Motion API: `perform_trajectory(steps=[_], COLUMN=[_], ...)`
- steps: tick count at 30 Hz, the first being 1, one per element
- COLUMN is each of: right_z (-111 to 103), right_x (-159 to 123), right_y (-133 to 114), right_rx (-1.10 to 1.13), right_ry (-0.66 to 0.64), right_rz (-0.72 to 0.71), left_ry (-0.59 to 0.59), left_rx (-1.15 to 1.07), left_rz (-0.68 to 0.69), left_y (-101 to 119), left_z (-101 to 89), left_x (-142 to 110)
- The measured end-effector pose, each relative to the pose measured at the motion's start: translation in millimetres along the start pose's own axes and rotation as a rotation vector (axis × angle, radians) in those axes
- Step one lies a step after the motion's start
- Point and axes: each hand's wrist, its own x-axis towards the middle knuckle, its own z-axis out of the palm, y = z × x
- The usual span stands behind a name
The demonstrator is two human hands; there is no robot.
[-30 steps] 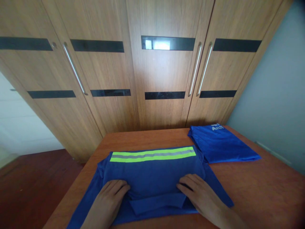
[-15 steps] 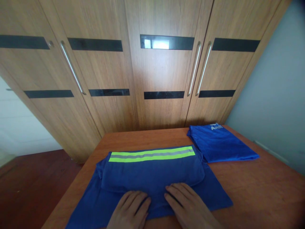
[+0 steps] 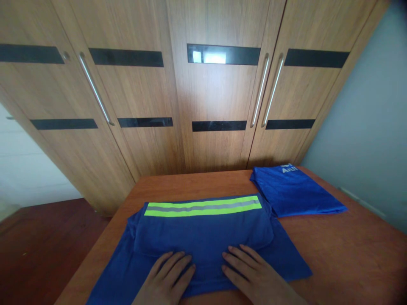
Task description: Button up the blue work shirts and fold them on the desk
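A dark blue garment [image 3: 203, 231] with a yellow-green and grey reflective stripe [image 3: 203, 206] along its far edge lies partly folded on the wooden table [image 3: 343, 254]. My left hand [image 3: 168, 277] rests flat on the near part of the folded cloth, fingers stretched forward. Beside it, my right hand [image 3: 251, 273] also lies flat on the cloth with fingers slightly spread. Neither hand grips anything. Both wrists leave the picture at the bottom edge.
A second blue garment [image 3: 294, 190] with white lettering lies folded at the table's far right corner. A wooden wardrobe [image 3: 197, 97] with long metal handles stands right behind the table. A grey wall runs along the right and dark red floor shows at the left.
Both hands came in from the sides of the folded garment to its near middle, then slid slightly forward with fingers spreading. The small flap near the front edge is no longer visible.
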Motion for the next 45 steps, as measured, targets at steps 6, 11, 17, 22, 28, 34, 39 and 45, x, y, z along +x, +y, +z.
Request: perform_trajectory(steps=[6, 11, 17, 22, 28, 34, 39, 45], right_z=[-28, -13, 26, 18, -2, 29, 52, 55], right_x=[12, 40, 40, 29, 61, 77, 41, 20], right_y=[-5, -7, -6, -5, 13, 54, 87, 92], right_rx=[0.255, 0.32, 0.233, 0.281, 0.354, 0.184, 0.105, 0.017], right_ry=[-0.111, -0.072, -0.091, -0.164, -0.094, -0.095, -0.121, -0.054], right_rz=[0.231, 0.417, 0.415, 0.395, 0.507, 0.575, 0.675, 0.744], left_ry=[-0.028, -0.042, -0.073, -0.087, -0.155, -0.132, -0.191, -0.217], left_rx=[-0.182, -0.143, -0.102, -0.108, -0.221, -0.161, -0.117, -0.03], left_rz=[-0.08, -0.217, -0.279, -0.267, -0.338, -0.429, -0.563, -0.68], left_y=[-3, 6, 12, 9, -8, -57, -79, -74], left_z=[-16.5, -9.5, 24.6, 30.1, 13.1, 39.5, 59.7, 51.6], left_x=[9, 41, 46, 33, 61, 67, 24, -1])
